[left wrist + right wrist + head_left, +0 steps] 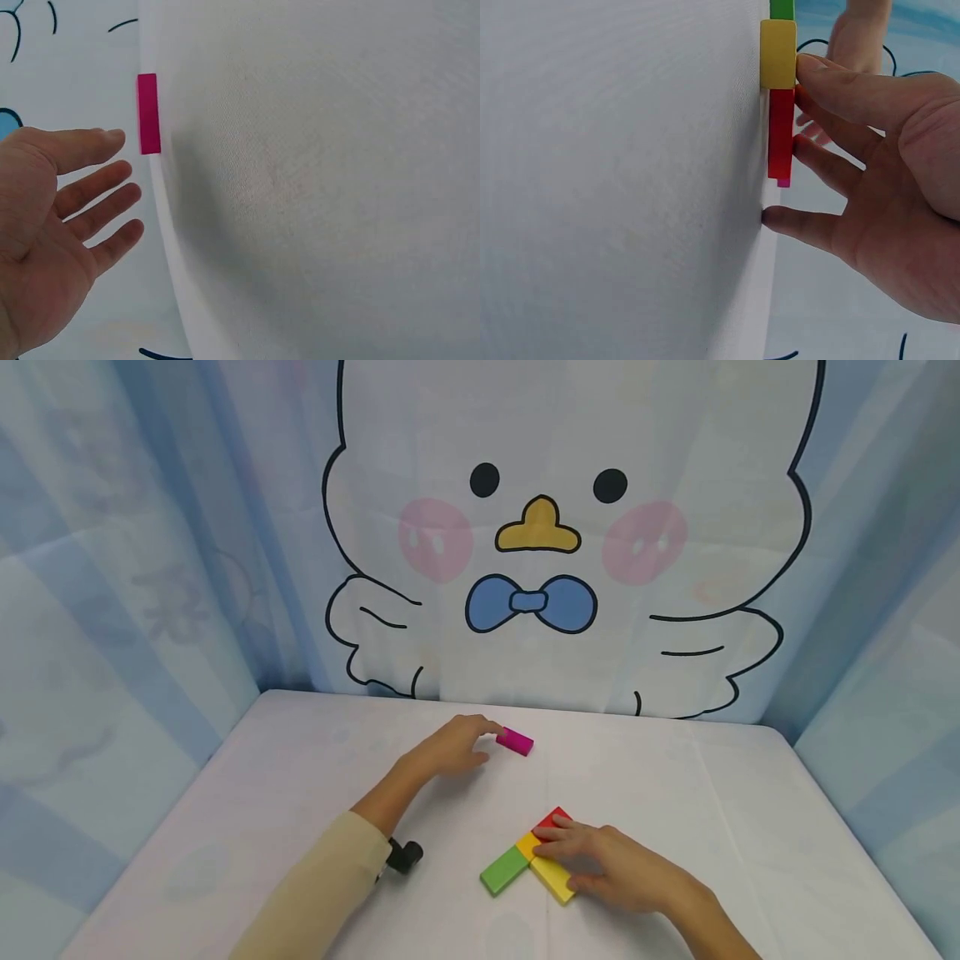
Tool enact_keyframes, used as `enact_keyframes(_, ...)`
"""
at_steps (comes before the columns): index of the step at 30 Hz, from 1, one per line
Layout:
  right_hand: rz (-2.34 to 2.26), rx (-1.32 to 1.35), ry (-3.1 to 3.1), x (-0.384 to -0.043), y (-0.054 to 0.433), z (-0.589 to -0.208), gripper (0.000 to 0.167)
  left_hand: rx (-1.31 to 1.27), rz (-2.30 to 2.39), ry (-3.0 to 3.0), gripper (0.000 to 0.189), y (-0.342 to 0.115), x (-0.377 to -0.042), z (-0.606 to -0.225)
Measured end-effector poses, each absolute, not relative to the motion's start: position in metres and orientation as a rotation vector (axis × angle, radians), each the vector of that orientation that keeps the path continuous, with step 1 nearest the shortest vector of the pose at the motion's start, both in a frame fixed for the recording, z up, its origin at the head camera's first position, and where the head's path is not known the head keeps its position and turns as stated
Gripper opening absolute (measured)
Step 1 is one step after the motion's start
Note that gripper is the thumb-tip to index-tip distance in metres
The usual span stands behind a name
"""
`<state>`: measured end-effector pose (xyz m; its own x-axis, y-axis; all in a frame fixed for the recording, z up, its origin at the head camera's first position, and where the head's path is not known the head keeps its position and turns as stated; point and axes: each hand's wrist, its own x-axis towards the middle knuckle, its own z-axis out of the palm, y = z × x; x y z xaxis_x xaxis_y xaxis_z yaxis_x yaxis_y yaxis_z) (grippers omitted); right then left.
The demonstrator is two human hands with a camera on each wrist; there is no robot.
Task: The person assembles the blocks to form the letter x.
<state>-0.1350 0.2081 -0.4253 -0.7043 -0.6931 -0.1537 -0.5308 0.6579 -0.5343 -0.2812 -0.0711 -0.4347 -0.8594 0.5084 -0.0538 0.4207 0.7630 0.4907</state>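
A magenta block (515, 742) lies near the far edge of the table. My left hand (459, 745) reaches over beside it, the index fingertip at its left end. In the left wrist view, that hand (71, 202) has loosely extended fingers and the magenta block (148, 114) stands just past the thumb. Nearer to me, a green block (504, 870), an orange block (528, 846), a red block (552, 820) and a yellow block (553, 882) lie touching in a T-like shape. My right hand (611, 864) rests its spread fingers and thumb on the red, orange and yellow ones.
White cloth covers the table (712, 802). A curtain (570, 668) with a cartoon character hangs behind its far edge, and further curtains stand at both sides. A black device (405, 856) is worn at the left wrist.
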Motion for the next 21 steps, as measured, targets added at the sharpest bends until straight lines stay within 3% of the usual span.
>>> enact_keyframes(21,-0.661,-1.009,2.547,-0.135,0.208,-0.429,0.06,0.735,0.831,2.758,0.052,-0.039,-0.312,-0.447)
